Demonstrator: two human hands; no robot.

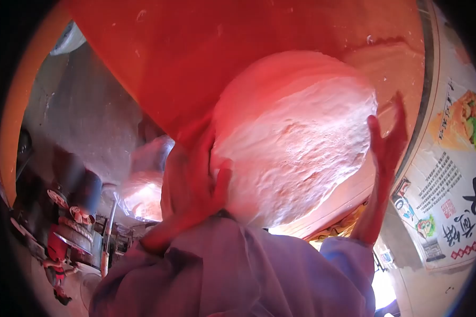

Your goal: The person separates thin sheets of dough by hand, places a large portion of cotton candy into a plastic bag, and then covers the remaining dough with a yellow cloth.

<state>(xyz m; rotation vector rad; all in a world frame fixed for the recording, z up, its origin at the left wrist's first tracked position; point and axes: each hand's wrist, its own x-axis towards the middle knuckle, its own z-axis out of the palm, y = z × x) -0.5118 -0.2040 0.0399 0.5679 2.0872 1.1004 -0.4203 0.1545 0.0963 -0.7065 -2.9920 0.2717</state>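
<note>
A large round white sheet, like dough, (pixel 296 142) with a bumpy surface fills the middle of the head view, tinted red along its upper part. At its left edge is my left hand (pixel 209 174), thumb over the near face and the other fingers partly hidden in red shade. My right hand (pixel 388 140) is at the right edge, its thumb tip against the rim and its fingers spread upward, away from the sheet.
A red canopy-like surface (pixel 169 47) spans the top. A printed poster with food pictures (pixel 439 195) stands at the right. Lower left are dark cylindrical containers (pixel 84 195) and a pole (pixel 109 232). A shiny, translucent bag-like thing (pixel 145 195) lies left of the left hand.
</note>
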